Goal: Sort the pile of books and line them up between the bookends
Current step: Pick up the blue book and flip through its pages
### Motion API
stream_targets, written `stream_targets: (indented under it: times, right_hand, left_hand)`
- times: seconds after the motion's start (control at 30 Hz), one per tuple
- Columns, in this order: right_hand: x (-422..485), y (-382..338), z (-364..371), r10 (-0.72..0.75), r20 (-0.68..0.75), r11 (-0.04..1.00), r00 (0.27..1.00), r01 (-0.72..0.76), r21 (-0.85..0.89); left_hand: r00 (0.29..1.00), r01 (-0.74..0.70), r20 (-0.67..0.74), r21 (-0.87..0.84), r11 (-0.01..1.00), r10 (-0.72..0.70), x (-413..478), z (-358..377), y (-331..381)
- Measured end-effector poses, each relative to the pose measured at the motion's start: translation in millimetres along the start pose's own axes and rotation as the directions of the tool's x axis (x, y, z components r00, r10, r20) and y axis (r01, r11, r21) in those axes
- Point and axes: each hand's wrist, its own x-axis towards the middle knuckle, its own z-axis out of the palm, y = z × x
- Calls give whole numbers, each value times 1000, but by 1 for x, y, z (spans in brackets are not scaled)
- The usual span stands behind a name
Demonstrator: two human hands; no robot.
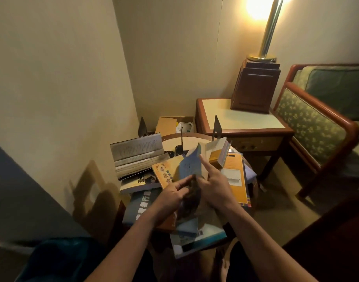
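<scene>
Both hands are busy on one book, over the middle of the pile. Left hand (174,192) pinches the lower edge of the blue book (192,165). Right hand (214,185) holds it from the 3 o'clock side, with its index finger (205,164) straight along the pages and the other fingers curled. The book is raised, tilted and partly open.

The rest of the pile is loose on the round table (195,139):
- 10 o'clock: grey open book (137,151), propped up on edge.
- 9 o'clock: orange book (163,173) lying flat, partly under the left hand.
- 8 o'clock: dark blue book (142,206), hanging over the table edge.
- 3 o'clock: orange-and-white book (235,176), flat.
- 1 o'clock: tilted book (219,154), just beside the blue one.
- 6 o'clock: pale book (197,239), under the forearms.

Bookends are dark metal, upright, at the far side. One bookend (143,127) is at 11 o'clock behind the grey book. A second bookend (216,127) is at 1 o'clock. A thin one (181,139) stands edge-on between them. No books are lined up between them.

Beyond the pile: cardboard box (168,124) at 12 o'clock, side table (241,117) with a lamp (255,86) at 2 o'clock, armchair (317,123) at 3 o'clock.
</scene>
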Motion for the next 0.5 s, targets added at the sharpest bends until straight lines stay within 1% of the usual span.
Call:
stream_targets:
  times: [0.07,0.13,0.17,0.23,0.3,0.37,0.4,0.5]
  right_hand:
    - [-1,3,-4,35,-44,999,998,-33,43]
    - [-2,3,-8,76,-49,992,996,-71,102]
    - [-3,1,-9,98,-43,982,994,-89,169]
    - [-5,-5,-11,152,-3,931,988,-142,337]
    - [-8,-13,-12,185,53,858,981,-187,479]
    - [-8,-20,-14,196,85,809,977,-210,549]
    - [-7,-25,-15,198,96,809,975,-218,545]
    - [-4,-35,-14,182,121,871,976,-217,440]
  left_hand:
    - [1000,-3,-26,92,996,5,0,6,0]
    - [993,22,-119,140,990,-5,5,7,2]
    - [983,31,-182,158,987,-1,7,5,5]
    - [952,57,-305,150,987,-9,11,-3,16]
    - [927,68,-373,85,994,-32,13,-16,28]
    - [932,40,-359,-2,999,-38,7,-31,42]
    - [944,20,-328,-20,1000,-26,3,-37,48]
    - [959,-63,-275,30,998,68,-9,-45,60]
